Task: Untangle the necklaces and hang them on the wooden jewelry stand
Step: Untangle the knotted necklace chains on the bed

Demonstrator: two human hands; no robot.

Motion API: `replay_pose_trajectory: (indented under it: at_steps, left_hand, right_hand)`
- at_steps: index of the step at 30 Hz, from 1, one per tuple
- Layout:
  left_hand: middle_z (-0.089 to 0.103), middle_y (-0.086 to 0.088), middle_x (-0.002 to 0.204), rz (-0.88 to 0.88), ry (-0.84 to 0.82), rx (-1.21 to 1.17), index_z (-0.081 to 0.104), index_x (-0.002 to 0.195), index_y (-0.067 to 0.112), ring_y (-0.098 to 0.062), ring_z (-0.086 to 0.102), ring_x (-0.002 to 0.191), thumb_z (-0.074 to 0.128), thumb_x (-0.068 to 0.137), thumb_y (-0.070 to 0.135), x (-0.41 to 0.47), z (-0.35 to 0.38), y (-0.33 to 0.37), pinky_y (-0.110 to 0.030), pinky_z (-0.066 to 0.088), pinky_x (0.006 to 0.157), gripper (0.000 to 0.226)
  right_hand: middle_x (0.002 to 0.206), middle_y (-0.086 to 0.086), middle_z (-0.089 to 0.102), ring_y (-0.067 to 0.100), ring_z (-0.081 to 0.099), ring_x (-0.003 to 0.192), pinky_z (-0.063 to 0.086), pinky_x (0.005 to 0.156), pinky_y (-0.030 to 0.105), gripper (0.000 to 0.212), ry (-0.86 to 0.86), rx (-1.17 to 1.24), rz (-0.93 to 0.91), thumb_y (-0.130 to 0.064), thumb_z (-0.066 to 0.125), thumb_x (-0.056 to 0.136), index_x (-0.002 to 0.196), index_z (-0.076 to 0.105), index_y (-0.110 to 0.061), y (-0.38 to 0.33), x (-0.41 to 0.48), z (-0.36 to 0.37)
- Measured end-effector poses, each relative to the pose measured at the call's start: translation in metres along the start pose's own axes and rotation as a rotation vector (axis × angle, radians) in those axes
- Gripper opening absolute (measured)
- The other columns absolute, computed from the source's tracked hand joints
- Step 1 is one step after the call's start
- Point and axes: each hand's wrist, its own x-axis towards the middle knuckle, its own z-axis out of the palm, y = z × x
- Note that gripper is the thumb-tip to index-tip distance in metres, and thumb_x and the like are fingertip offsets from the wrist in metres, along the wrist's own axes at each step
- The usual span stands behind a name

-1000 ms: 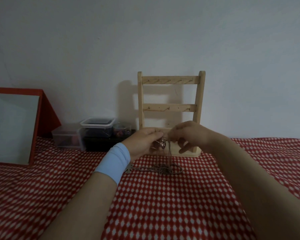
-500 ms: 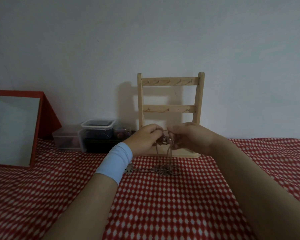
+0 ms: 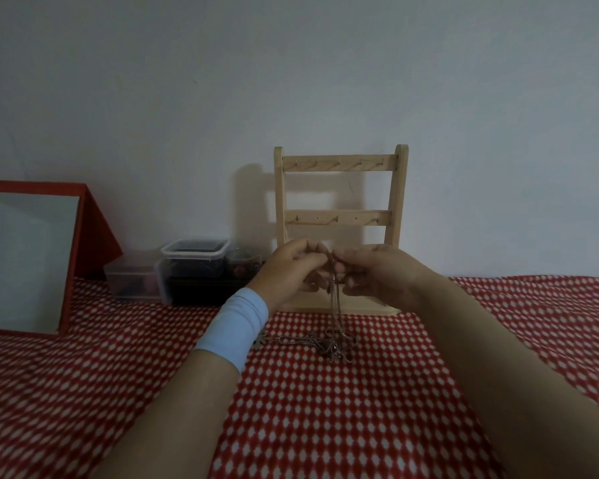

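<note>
At the desk's (image 3: pixel 83 392) back left edge lean a red-framed mirror (image 3: pixel 28 261) and clear plastic boxes (image 3: pixel 194 267). The left hand (image 3: pixel 291 271), in a pale blue wristband (image 3: pixel 236 326), and the right hand (image 3: pixel 377 274) meet near the middle of the back edge. Each set of fingers (image 3: pixel 313 259) pinches the lifted strands of the necklaces (image 3: pixel 329 344), whose tangled rest lies on the checked cloth just below. The thin chains look light, limp and slippery, apt to kink or snap if yanked; best taken beside the knot and teased loose gently. Behind the hands, the wooden jewelry stand (image 3: pixel 339 164) stands against the wall, hooks bare.
</note>
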Motion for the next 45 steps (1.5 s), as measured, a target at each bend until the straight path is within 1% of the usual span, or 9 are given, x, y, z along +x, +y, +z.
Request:
replay_pose_trajectory:
  at_steps: [4, 14, 21, 23, 26, 30, 38, 42, 45]
  left_hand:
    - [0.076, -0.003, 0.086, 0.036, 0.008, 0.123, 0.063, 0.101, 0.011, -0.021, 0.073, 0.078, 0.079, 0.079, 0.015, 0.0, -0.002, -0.003, -0.03, 0.059, 0.079, 0.027]
    - [0.075, 0.003, 0.093, 0.005, -0.059, 0.22, 0.069, 0.095, 0.025, -0.011, 0.069, 0.095, 0.063, 0.093, 0.01, 0.002, -0.017, -0.005, -0.033, 0.054, 0.094, 0.016]
    - [0.064, 0.009, 0.084, -0.082, -0.105, 0.239, 0.065, 0.099, 0.025, -0.003, 0.059, 0.076, 0.052, 0.1, 0.016, 0.003, -0.02, -0.008, -0.014, 0.048, 0.065, 0.017]
    - [0.065, 0.004, 0.087, -0.118, -0.118, 0.249, 0.066, 0.105, 0.021, -0.008, 0.06, 0.081, 0.048, 0.101, 0.018, 0.003, -0.018, -0.009, -0.016, 0.05, 0.068, 0.018]
    - [0.067, -0.004, 0.094, -0.154, -0.087, 0.154, 0.067, 0.104, 0.015, -0.015, 0.061, 0.085, 0.047, 0.101, 0.015, 0.006, -0.017, -0.013, -0.028, 0.053, 0.081, 0.021]
    - [0.068, -0.005, 0.092, -0.144, -0.065, 0.086, 0.067, 0.103, 0.015, -0.016, 0.06, 0.081, 0.047, 0.101, 0.013, 0.006, -0.014, -0.013, -0.025, 0.055, 0.074, 0.021]
    - [0.059, 0.004, 0.069, -0.107, -0.061, 0.147, 0.064, 0.1, 0.014, -0.004, 0.051, 0.052, 0.049, 0.1, 0.013, 0.001, -0.013, -0.008, -0.015, 0.047, 0.052, 0.016]
    - [0.062, 0.007, 0.073, -0.102, -0.096, 0.187, 0.065, 0.097, 0.017, -0.005, 0.056, 0.063, 0.067, 0.09, 0.033, 0.001, -0.012, -0.008, -0.021, 0.049, 0.066, 0.018]
    - [0.068, 0.002, 0.082, -0.012, -0.083, 0.321, 0.067, 0.098, 0.017, -0.004, 0.06, 0.073, 0.074, 0.083, 0.032, 0.002, -0.013, -0.009, -0.021, 0.045, 0.07, 0.022]
  right_hand:
    - [0.081, 0.001, 0.067, 0.023, 0.053, 0.084, 0.052, 0.077, 0.031, 0.026, 0.03, 0.005, 0.035, -0.042, 0.077, 0.083, 0.081, 0.074, -0.016, 0.0, 0.002, 0.002]
    - [0.083, -0.004, 0.071, 0.011, 0.059, 0.066, 0.051, 0.078, 0.033, 0.017, 0.053, 0.132, 0.061, -0.029, 0.07, 0.093, 0.102, 0.076, -0.015, -0.002, 0.003, 0.01]
    - [0.068, 0.001, 0.067, 0.015, 0.058, 0.06, 0.055, 0.065, 0.031, 0.02, 0.231, -0.202, -0.086, -0.024, 0.084, 0.082, 0.079, 0.072, -0.009, -0.003, -0.001, 0.016]
    - [0.074, 0.008, 0.072, 0.021, 0.069, 0.068, 0.062, 0.072, 0.035, 0.023, 0.198, -0.21, -0.126, -0.023, 0.084, 0.081, 0.084, 0.07, -0.006, -0.004, -0.003, 0.019]
    - [0.078, 0.019, 0.073, 0.025, 0.072, 0.065, 0.063, 0.064, 0.035, 0.021, 0.133, -0.16, -0.175, -0.012, 0.081, 0.084, 0.089, 0.063, -0.003, -0.003, -0.004, 0.022]
    - [0.077, 0.015, 0.072, 0.021, 0.07, 0.062, 0.063, 0.064, 0.034, 0.017, 0.06, -0.129, -0.22, 0.001, 0.072, 0.09, 0.105, 0.066, -0.004, -0.003, -0.005, 0.02]
    - [0.075, 0.002, 0.073, 0.022, 0.065, 0.063, 0.065, 0.064, 0.036, 0.017, -0.006, -0.491, -0.158, -0.004, 0.075, 0.09, 0.105, 0.067, -0.007, -0.01, -0.005, 0.01]
    - [0.073, 0.001, 0.067, 0.018, 0.053, 0.059, 0.064, 0.064, 0.041, 0.012, 0.008, -0.441, -0.181, -0.007, 0.067, 0.096, 0.103, 0.058, -0.009, -0.008, -0.003, 0.012]
    - [0.072, 0.003, 0.061, 0.018, 0.054, 0.064, 0.061, 0.069, 0.04, 0.007, -0.012, -0.317, -0.198, -0.007, 0.061, 0.1, 0.098, 0.057, -0.013, -0.008, -0.004, 0.012]
